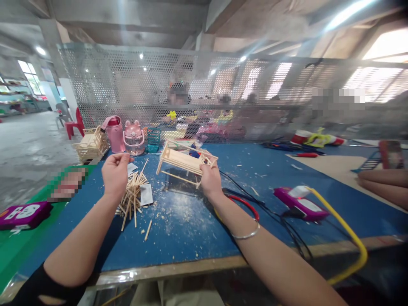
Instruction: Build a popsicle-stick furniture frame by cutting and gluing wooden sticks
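My right hand (211,178) grips one end of a small wooden stick model (182,159), a frame with a slatted panel, held tilted above the table. My left hand (116,174) is raised to the left of it, apart from it, with thumb and fingers pinched together. Whatever may be between those fingertips is too small to make out. Just beside my left hand a loose pile of thin wooden sticks (130,197) lies on the blue table (191,238). A small white card (146,194) leans against the pile, and a single stick (148,230) lies in front.
A stack of stick frames (91,144), a pink bottle (116,134) and a clear pink-lidded jug (134,138) stand at the back left. Right are a purple power strip (301,205) and yellow cable (350,233). A perforated screen (127,85) closes the back; another person's arm (382,182) rests at right.
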Motion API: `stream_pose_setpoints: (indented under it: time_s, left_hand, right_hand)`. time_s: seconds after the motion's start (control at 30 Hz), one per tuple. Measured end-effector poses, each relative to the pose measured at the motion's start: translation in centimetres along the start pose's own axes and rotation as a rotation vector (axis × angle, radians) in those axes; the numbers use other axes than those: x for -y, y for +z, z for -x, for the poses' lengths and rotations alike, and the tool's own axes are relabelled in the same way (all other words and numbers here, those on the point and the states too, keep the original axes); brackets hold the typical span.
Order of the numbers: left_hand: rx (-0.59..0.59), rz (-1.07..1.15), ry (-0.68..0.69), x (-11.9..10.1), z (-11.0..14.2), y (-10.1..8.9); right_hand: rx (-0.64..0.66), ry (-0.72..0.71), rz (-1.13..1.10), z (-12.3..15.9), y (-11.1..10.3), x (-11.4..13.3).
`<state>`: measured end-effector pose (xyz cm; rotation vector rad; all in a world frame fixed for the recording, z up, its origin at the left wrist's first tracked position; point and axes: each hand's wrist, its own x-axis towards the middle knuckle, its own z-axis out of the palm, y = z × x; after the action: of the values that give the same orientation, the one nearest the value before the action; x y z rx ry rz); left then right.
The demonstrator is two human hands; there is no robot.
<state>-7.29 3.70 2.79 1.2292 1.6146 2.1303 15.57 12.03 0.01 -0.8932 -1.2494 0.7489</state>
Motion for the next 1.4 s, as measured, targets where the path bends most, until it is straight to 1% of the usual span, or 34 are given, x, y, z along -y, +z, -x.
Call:
stream_pose_setpoints:
  time_s: [0.07,0.13,0.17,0.23,0.27,0.33,0.4,0.47,0.57,0.67,0.77,0.83,0.9,0.97,1.0,1.07,1.13,1.2,1.3,1.37,1.4]
  left_hand:
    - [0.168,-0.161,0.036,0.1,0.6,0.4]
    - [0.333,-0.304,0.122,0.1,1.4,0.8]
    - [0.402,-0.388,0.186,0.1,1.8,1.0]
    - [0.49,-0.575,0.305,-0.1,2.3,1.3]
    - [0.511,-0.666,0.347,-0.1,2.5,1.3]
    - [0.513,-0.777,0.387,-0.3,2.6,1.3]
    - [0.52,-0.8,0.423,-0.3,2.5,1.1]
    - [0.53,-0.749,0.467,-0.2,2.5,1.0]
    - [0.513,-0.643,0.49,0.1,2.6,1.0]
    - [0.439,-0.601,0.482,0.3,2.7,1.1]
    - [0.311,-0.551,0.47,0.1,2.7,0.9]
    - [0.196,-0.489,0.442,-0.2,2.5,0.6]
    - [0.088,-0.423,0.403,-0.6,2.2,0.2]
    - [0.02,-0.386,0.357,-0.6,1.6,-0.1]
    - [0.012,-0.384,0.334,-0.5,1.3,-0.3]
    - [0.033,-0.424,0.282,0.0,0.6,-0.6]
    - [0.085,-0.529,0.215,0.8,-0.2,-0.9]
    - [0.081,-0.67,0.152,1.6,-0.9,-1.2]
    - [0.032,-0.771,0.131,2.2,-1.6,-1.6]
    - [0.069,-0.863,0.118,2.2,-1.8,-1.6]
    - [0.112,-0.904,0.11,2.2,-1.7,-1.5]
  right_hand:
    - [0.029,0.027,-0.005,0.3,0.2,0.0]
    - [0.069,0.011,0.0,0.7,0.5,0.1]
    - [0.09,-0.005,0.005,1.0,0.6,0.2]
    - [0.134,-0.013,-0.001,1.3,0.9,0.4]
    - [0.159,0.002,-0.014,1.4,0.9,0.4]
    - [0.204,0.05,-0.048,1.4,1.0,0.4]
    - [0.217,0.07,-0.066,1.3,0.9,0.4]
    - [0.201,0.054,-0.06,1.2,0.8,0.4]
    - [0.178,0.052,-0.053,1.2,0.8,0.6]
    - [0.151,0.035,-0.035,1.2,0.8,0.7]
    - [0.086,-0.049,0.032,1.0,0.7,0.6]
    - [0.053,-0.049,0.045,0.7,0.4,0.5]
    - [0.057,-0.014,0.025,0.5,0.3,0.4]
    - [0.095,-0.019,0.01,0.5,0.2,0.4]
    - [0.119,-0.038,0.013,0.5,0.2,0.4]
    - [0.151,-0.078,0.037,0.6,0.3,0.3]
    - [0.172,-0.101,0.071,0.9,0.4,0.1]
    - [0.213,-0.112,0.109,1.1,0.6,-0.2]
    - [0.292,-0.116,0.179,1.3,0.9,-0.7]
    - [0.337,-0.11,0.256,1.4,1.0,-0.9]
    - [0.355,-0.101,0.308,1.4,1.0,-1.0]
